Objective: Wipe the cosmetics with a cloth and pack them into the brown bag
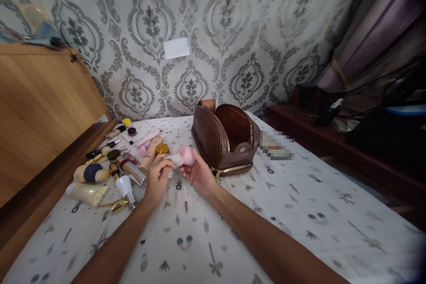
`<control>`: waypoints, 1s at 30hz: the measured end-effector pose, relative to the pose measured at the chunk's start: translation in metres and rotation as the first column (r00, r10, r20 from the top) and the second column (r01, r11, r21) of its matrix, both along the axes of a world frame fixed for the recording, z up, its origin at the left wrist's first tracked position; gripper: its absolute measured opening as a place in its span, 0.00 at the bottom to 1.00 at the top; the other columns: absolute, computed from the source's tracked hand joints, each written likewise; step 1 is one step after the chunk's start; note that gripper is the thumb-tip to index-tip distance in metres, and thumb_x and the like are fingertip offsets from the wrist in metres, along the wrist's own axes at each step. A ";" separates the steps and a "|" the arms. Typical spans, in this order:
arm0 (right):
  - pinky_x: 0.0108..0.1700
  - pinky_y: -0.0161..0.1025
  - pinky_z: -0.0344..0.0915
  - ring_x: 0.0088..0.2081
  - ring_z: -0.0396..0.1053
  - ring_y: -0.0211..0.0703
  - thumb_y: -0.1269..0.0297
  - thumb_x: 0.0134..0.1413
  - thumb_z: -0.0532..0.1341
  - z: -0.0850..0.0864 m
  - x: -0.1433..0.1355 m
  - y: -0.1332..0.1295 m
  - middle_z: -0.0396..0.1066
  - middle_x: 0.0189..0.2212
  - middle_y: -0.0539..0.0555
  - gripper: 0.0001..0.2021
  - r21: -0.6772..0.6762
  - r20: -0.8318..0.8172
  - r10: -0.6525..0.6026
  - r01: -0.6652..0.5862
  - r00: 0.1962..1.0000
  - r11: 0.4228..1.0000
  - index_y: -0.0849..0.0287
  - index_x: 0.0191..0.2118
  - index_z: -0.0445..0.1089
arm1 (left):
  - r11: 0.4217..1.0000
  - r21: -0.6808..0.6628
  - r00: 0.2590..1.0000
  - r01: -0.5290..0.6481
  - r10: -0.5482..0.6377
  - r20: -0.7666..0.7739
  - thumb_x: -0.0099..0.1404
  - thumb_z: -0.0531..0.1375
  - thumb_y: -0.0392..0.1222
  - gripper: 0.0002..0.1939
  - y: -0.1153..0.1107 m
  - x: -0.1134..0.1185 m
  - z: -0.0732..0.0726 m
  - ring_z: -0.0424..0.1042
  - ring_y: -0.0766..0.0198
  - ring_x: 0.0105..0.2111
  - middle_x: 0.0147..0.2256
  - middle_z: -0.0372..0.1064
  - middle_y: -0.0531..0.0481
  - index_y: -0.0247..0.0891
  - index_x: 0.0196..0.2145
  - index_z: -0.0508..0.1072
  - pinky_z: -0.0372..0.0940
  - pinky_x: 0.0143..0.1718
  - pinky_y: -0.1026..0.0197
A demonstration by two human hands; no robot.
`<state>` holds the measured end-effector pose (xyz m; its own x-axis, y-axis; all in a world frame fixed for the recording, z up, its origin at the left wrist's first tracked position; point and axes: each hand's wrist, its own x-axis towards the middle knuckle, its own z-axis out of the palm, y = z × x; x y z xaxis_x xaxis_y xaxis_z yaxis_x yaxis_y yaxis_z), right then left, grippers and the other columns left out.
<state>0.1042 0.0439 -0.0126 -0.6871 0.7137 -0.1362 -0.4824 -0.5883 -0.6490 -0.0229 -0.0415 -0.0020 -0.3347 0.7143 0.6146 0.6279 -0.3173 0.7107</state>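
My right hand has its fingers closed round a small pink rounded item; its exact kind is not clear. Pinched in my left hand is a soft white piece that looks like a tissue, touching the pink item's left side. Just behind my left hand lies a gold round lid or jar, beside a beige tube. A brown leather toiletry bag stands right of my hands, its zipped top gaping and its inside mostly in shadow.
Several cosmetics lie at the left, among them a cream tube, a navy-banded bottle and a white pump bottle. A blurred-out flat item lies right of the bag. A wooden board borders the left side, a patterned wall the back.
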 end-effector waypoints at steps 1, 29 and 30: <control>0.23 0.29 0.64 0.23 0.69 0.34 0.48 0.51 0.66 0.002 0.000 -0.001 0.74 0.26 0.51 0.19 0.040 0.004 -0.028 0.028 1.000 0.999 0.62 0.37 0.72 | 1.000 -0.005 1.000 -0.001 0.001 0.031 0.60 0.53 0.34 0.12 0.001 -0.002 0.001 0.70 0.60 0.37 0.32 0.70 0.50 0.39 0.24 0.74 0.63 0.41 0.60; 0.38 0.39 0.61 0.38 0.69 0.49 0.58 0.45 0.68 0.158 0.147 0.125 0.72 0.36 0.57 0.15 0.716 0.306 -0.822 -0.685 0.481 -0.134 0.60 0.39 0.71 | 0.899 -0.385 0.928 0.210 -0.307 -0.210 0.66 0.53 0.41 0.38 0.065 0.150 0.027 0.76 0.53 0.25 0.31 0.79 0.41 0.30 0.69 0.43 0.64 0.26 0.59; 0.37 0.40 0.60 0.38 0.70 0.51 0.60 0.45 0.68 0.158 0.146 0.128 0.72 0.35 0.57 0.13 0.678 0.334 -0.812 -0.720 0.478 -0.145 0.60 0.37 0.71 | 0.902 -0.377 0.933 0.210 -0.300 -0.199 0.66 0.53 0.41 0.38 0.065 0.149 0.025 0.77 0.53 0.26 0.33 0.79 0.41 0.31 0.69 0.43 0.65 0.27 0.58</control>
